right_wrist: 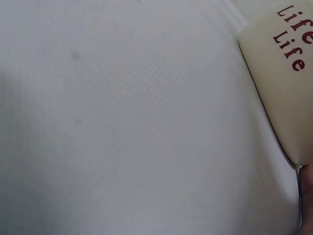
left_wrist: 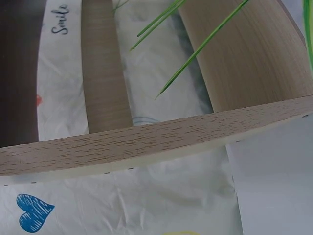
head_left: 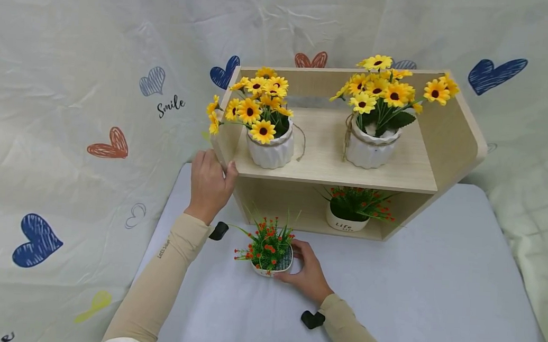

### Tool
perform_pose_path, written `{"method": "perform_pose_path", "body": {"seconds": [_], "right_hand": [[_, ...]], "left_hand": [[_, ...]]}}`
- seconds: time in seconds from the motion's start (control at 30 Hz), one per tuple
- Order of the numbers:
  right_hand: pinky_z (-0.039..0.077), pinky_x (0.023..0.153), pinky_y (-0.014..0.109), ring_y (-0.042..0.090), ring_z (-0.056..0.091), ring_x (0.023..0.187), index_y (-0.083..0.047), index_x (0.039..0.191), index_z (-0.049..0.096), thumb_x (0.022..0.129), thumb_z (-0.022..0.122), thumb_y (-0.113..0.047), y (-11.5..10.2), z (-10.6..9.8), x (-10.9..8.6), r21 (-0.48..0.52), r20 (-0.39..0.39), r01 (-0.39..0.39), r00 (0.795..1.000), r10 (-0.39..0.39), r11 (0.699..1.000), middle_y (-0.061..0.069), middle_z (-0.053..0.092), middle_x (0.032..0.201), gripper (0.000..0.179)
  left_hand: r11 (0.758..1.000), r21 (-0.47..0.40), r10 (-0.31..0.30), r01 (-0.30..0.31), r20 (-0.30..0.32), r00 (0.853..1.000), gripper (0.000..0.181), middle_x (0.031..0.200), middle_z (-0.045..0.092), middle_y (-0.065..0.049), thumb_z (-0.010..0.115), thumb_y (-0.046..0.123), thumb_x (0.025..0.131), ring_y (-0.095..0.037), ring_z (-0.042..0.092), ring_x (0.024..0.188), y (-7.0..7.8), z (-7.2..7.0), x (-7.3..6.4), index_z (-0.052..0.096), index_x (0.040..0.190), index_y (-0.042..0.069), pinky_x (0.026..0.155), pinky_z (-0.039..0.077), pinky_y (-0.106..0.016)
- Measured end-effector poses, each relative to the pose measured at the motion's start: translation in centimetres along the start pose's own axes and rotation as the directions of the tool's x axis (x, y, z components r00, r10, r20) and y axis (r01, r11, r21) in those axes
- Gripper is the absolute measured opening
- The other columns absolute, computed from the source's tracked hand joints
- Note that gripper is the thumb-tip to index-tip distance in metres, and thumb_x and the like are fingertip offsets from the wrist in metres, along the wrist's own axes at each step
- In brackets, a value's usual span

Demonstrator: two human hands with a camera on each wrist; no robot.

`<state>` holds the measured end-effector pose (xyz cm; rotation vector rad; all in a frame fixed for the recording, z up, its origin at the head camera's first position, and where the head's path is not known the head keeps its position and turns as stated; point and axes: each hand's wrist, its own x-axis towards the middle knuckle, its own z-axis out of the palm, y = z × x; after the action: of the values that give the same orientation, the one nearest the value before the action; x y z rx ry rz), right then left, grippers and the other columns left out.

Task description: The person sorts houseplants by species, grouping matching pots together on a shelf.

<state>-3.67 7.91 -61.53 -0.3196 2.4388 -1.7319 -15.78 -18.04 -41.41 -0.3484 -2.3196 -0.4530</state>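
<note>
My right hand (head_left: 309, 277) grips a small white pot (head_left: 271, 272) by its right side, with thumb at the front and fingers behind. Green grass leaves and small red flowers (head_left: 269, 245) fill this pot, which is in front of the shelf's lower left part. "Life Life" lettering shows on the white pot (right_wrist: 279, 83) in the right wrist view, low over the white cloth. At the left side panel of the wooden shelf (head_left: 341, 170), my left hand (head_left: 210, 183) holds the front edge, thumb on the inner side. The left wrist view shows the shelf's side edge (left_wrist: 161, 134) and green leaves (left_wrist: 200, 49).
Two white ribbed pots, left (head_left: 270, 150) and right (head_left: 370, 150), hold yellow flowers on the upper board. A second "Life" pot (head_left: 346, 224) with red flowers stands in the lower compartment, at right. White cloth (head_left: 437, 299) covers the table; a printed curtain (head_left: 71, 72) hangs behind.
</note>
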Motion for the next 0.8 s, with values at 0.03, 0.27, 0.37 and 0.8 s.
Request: {"method": "perform_pose_path", "body": {"seconds": [0.03,0.27,0.37,0.8], "right_hand": [[0.051,0.108,0.040,0.024,0.061,0.126,-0.020,0.145,0.048,0.068,0.097,-0.031,0.02,0.00,0.00,0.004,-0.001,0.007,1.000,-0.007,1.000,0.002,0.057,0.142,0.092],[0.052,0.107,0.037,0.025,0.060,0.126,-0.018,0.146,0.047,0.069,0.097,-0.031,0.09,-0.03,0.05,0.006,0.004,0.020,1.000,-0.020,1.000,0.004,0.057,0.142,0.092],[0.052,0.107,0.033,0.022,0.059,0.127,-0.018,0.146,0.048,0.069,0.096,-0.032,0.12,-0.08,0.23,-0.005,0.015,0.018,1.000,-0.018,1.000,0.001,0.057,0.142,0.092],[0.052,0.106,0.029,0.015,0.059,0.124,-0.018,0.141,0.054,0.067,0.097,-0.034,0.19,-0.32,0.72,-0.056,0.060,0.005,0.998,-0.002,0.998,-0.002,0.056,0.136,0.086]], "left_hand": [[1.000,0.000,0.000,0.000,0.002,1.000,0.037,0.085,0.053,-0.020,0.044,0.028,0.103,-0.038,0.046,0.081,0.03,-0.02,0.02,0.052,0.080,0.001,0.075,0.038,-0.048],[1.000,0.002,-0.007,0.007,0.016,1.000,0.036,0.086,0.054,-0.020,0.043,0.028,0.102,-0.038,0.047,0.081,0.13,-0.14,0.02,0.053,0.082,0.000,0.075,0.038,-0.048],[1.000,0.003,-0.007,0.007,0.018,1.000,0.036,0.086,0.054,-0.020,0.043,0.028,0.102,-0.038,0.047,0.082,0.19,-0.21,0.09,0.053,0.082,0.000,0.075,0.038,-0.048],[1.000,-0.004,-0.007,0.006,-0.005,1.000,0.036,0.083,0.052,-0.019,0.045,0.027,0.102,-0.038,0.046,0.079,0.12,-0.02,-0.02,0.051,0.077,0.002,0.073,0.038,-0.048]]}}
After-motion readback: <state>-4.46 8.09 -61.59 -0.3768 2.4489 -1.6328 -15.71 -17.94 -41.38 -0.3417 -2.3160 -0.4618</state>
